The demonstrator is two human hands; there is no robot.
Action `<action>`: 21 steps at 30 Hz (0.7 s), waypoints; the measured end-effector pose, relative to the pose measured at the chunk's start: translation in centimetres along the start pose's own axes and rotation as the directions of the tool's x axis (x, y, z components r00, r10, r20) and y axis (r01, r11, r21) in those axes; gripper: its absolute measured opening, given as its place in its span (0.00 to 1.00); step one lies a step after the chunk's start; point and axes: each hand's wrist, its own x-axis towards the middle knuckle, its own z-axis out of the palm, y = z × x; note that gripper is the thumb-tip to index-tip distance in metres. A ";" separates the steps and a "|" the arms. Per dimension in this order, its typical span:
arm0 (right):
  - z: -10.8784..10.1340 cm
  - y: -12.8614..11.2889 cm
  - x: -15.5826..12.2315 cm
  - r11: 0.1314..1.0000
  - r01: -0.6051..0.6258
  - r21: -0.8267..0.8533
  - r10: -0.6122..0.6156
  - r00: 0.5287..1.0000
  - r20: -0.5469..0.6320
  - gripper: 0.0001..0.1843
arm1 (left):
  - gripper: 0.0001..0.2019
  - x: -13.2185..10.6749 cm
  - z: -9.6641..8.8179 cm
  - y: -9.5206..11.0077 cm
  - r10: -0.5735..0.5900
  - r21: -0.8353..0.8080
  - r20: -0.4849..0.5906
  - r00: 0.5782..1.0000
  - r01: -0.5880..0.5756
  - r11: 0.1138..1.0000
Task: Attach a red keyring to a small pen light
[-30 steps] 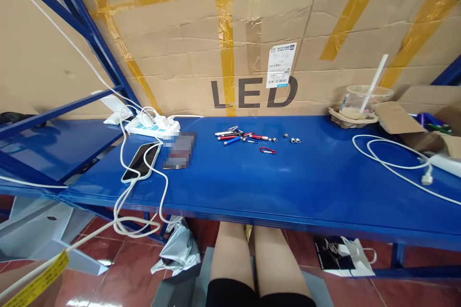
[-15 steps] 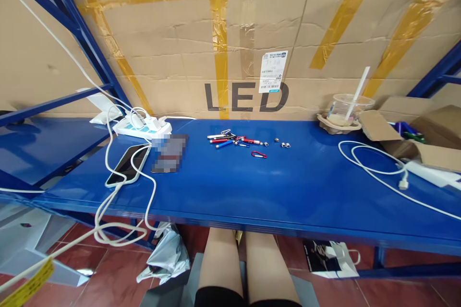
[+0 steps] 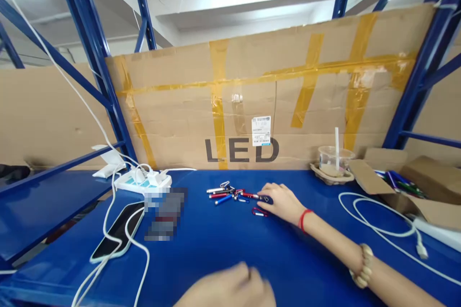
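Observation:
My right hand (image 3: 283, 203) reaches in from the right over the table, its thumb and fingers curved apart. A small metal piece (image 3: 266, 198) shows in the dark gap between them. Just left of the fingertips is the tip of a red pen-shaped light (image 3: 249, 195), part of a cluster with a silver one (image 3: 215, 190), a blue one (image 3: 224, 200) and another red one (image 3: 218, 195). Below my thumb lies a red carabiner (image 3: 259, 212). My left hand (image 3: 230, 290) is at the bottom edge, smeared by motion; its fingers cannot be made out.
A white power strip (image 3: 124, 183), a phone (image 3: 120, 230) with cables over it, and a blurred-out flat item (image 3: 167, 216) lie left. Right are a drink cup (image 3: 333, 160) in a carton holder, a white cable (image 3: 360, 216) and an open cardboard box (image 3: 425, 182). Cardboard (image 3: 173, 124) stands behind.
Both hands have come into view, the right over the small metal pieces and the left at the bottom. The view has tilted up, so the table sits lower and my legs are out of sight.

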 end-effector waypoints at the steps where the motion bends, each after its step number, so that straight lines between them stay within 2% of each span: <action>1: 0.5 0.2 0.2 1.000 -0.020 0.013 0.020 1.000 -0.001 0.13 | 0.09 1.7 0.5 -1.3 -0.006 0.006 -0.004 1.000 0.006 1.000; 4: 1.1 0.3 0.4 0.996 -0.057 0.061 0.059 0.998 -0.031 0.09 | 0.09 6.7 2.3 -4.6 -0.160 -0.054 0.030 0.987 0.162 0.985; 5: 1.2 0.2 0.5 0.997 -0.041 0.066 0.044 0.998 -0.044 0.08 | 0.10 7.9 2.9 -5.5 -0.235 -0.083 0.042 0.971 0.237 0.968; 7: 1.4 0.1 0.7 0.998 -0.021 0.061 0.026 0.995 -0.097 0.08 | 0.10 9.1 4.3 -6.8 -0.313 -0.090 0.089 0.946 0.320 0.943; 12: 1.7 0.6 0.7 0.980 -0.048 0.195 0.085 0.979 -0.183 0.05 | 0.16 7.7 7.2 -8.1 -0.450 -0.176 0.174 0.876 0.477 0.861; 16: 1.6 0.9 0.0 0.946 0.005 0.325 0.093 0.953 -0.287 0.04 | 0.20 6.8 8.0 -8.0 -0.532 -0.215 0.250 0.809 0.583 0.784; 18: 1.5 0.6 -0.4 0.940 0.063 0.334 0.062 0.934 -0.351 0.04 | 0.19 6.9 8.1 -7.9 -0.528 -0.235 0.287 0.800 0.593 0.770; 21: 1.4 -0.2 -0.6 0.939 0.188 0.289 -0.046 0.899 -0.436 0.04 | 0.13 7.1 8.1 -7.9 -0.498 -0.253 0.286 0.819 0.566 0.785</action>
